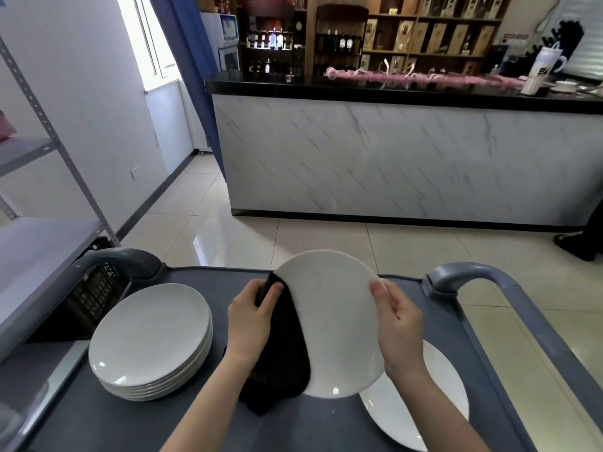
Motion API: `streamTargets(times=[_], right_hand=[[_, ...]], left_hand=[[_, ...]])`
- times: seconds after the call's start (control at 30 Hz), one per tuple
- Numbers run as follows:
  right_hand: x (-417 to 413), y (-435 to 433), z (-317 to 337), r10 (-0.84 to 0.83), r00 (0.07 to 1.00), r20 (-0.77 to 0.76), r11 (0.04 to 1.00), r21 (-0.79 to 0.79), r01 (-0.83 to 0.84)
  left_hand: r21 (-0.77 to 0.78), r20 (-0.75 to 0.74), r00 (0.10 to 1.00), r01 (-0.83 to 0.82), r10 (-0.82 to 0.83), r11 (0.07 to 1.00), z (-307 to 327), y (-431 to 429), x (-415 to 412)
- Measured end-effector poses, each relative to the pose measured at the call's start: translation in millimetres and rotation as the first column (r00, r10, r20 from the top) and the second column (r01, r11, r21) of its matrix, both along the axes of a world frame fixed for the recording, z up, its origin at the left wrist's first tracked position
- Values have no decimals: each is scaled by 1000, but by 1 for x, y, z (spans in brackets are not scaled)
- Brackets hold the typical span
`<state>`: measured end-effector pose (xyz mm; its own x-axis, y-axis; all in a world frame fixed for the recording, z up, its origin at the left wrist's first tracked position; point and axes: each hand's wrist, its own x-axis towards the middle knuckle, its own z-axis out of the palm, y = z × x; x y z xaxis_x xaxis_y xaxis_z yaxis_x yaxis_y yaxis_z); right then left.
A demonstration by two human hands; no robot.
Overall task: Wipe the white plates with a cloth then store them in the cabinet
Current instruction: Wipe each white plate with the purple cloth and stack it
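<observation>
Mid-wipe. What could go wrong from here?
1. The tilted round white plate is held only at its rim, by the right hand and, through the black cloth, the left hand; a slipping grip could drop it onto the flat white plate below.
2. The left forearm is close to the stack of white plates on the grey cart; a knock may shift it.

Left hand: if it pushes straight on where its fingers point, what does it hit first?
Probably the held plate. The left hand grips the black cloth at that plate's left rim, pointing forward and slightly right. Depth is unclear, so it might instead slip past the rim.
</observation>
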<state>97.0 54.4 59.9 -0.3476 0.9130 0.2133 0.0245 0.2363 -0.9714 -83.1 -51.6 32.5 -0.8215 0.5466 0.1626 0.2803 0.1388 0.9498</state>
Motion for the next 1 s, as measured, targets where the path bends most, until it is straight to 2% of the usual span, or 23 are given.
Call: streamTargets(times=[0.07, 0.17, 0.27, 0.37, 0.43, 0.5, 0.6, 0.67, 0.7, 0.77, 0.83, 0.93, 1.0], right_hand=[[2, 1, -1, -13, 1000, 24, 1000, 13, 12], [8, 12, 3, 98, 985, 141, 981, 151, -119], [6, 18, 7, 250, 906, 341, 919, 212, -333], [0, 16, 4, 319, 862, 393, 885, 201, -419], [0, 16, 5, 287, 898, 333, 907, 208, -367], [1, 15, 5, 199, 960, 196, 955, 180, -235], [-5, 7, 5, -61, 996, -68, 998, 1, 61], [-8, 1, 5, -180, 978, -110, 983, -42, 176], [-7, 0, 5, -175, 980, -100, 985, -17, 174], [-1, 2, 7, -92, 996, -21, 994, 60, 93], [10, 11, 14, 13, 996, 90, 994, 110, -23], [13, 28, 29, 176, 944, 278, 965, 141, -221], [5, 32, 36, 264, 857, 443, 915, 166, -368]], left_hand=[[-17, 33, 999, -6, 7, 1000, -6, -5, 0], [0, -12, 998, 69, -69, 998, -1, -5, 0], [-44, -136, 955, 262, -265, 964, 14, 4, 3], [-151, -207, 887, 388, -412, 909, 22, 13, 6], [-139, -213, 905, 344, -368, 929, 21, 14, 2], [-83, -207, 955, 199, -212, 977, 16, 12, -2], [5, -47, 999, -26, 26, 1000, 7, 10, 2], [10, 48, 995, -89, 89, 996, 1, 10, 9], [19, 76, 992, -102, 101, 995, -1, 10, 10], [68, 102, 991, -98, 91, 993, -1, 7, 7], [106, 65, 997, -59, 52, 993, 7, 1, 0], [54, -118, 990, 83, -76, 995, 20, -2, -7], [-31, -253, 945, 205, -206, 978, 26, 1, -6]])
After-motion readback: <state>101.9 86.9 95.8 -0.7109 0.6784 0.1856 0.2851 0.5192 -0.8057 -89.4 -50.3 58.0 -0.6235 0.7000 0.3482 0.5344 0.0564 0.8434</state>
